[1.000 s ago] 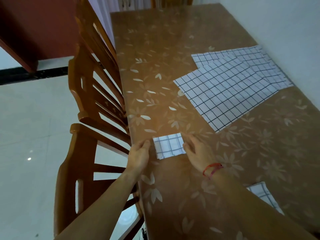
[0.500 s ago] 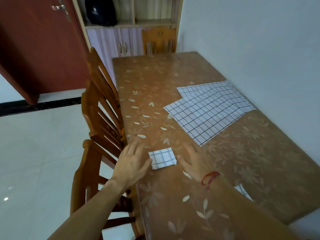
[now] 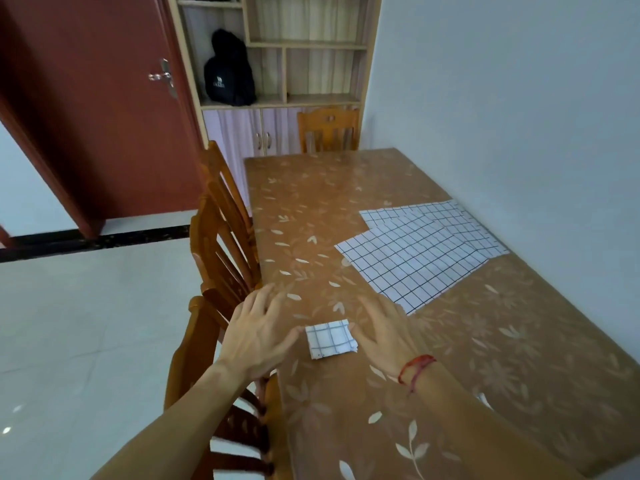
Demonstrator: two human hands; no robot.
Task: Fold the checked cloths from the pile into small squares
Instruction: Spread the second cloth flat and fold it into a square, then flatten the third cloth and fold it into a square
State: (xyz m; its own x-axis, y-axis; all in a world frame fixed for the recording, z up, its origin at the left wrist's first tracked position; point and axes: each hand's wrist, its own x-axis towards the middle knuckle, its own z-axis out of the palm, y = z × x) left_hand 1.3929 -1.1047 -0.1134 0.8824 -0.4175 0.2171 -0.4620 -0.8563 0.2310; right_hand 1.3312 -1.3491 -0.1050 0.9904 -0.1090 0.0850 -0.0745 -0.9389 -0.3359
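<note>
A small folded checked square point(image 3: 330, 338) lies near the left edge of the brown flowered table point(image 3: 346, 188). My left hand point(image 3: 258, 332) hovers just left of it with fingers spread, holding nothing. My right hand point(image 3: 384, 329), with a red string at the wrist, sits just right of the square, fingers straight and spread. A pile of flat white checked cloths point(image 3: 419, 251) lies farther back on the right side of the table, by the wall. A sliver of another white cloth point(image 3: 484, 400) peeks out behind my right forearm.
Two wooden chairs point(image 3: 221, 244) stand along the table's left edge and a third chair point(image 3: 327, 129) at its far end. A shelf unit with a black bag point(image 3: 228, 72) and a red door point(image 3: 86, 109) are behind. The wall point(image 3: 519, 116) runs along the right.
My head has lifted, so more of the room shows. Both hands have drawn slightly off the folded square and spread their fingers; the square stays in place.
</note>
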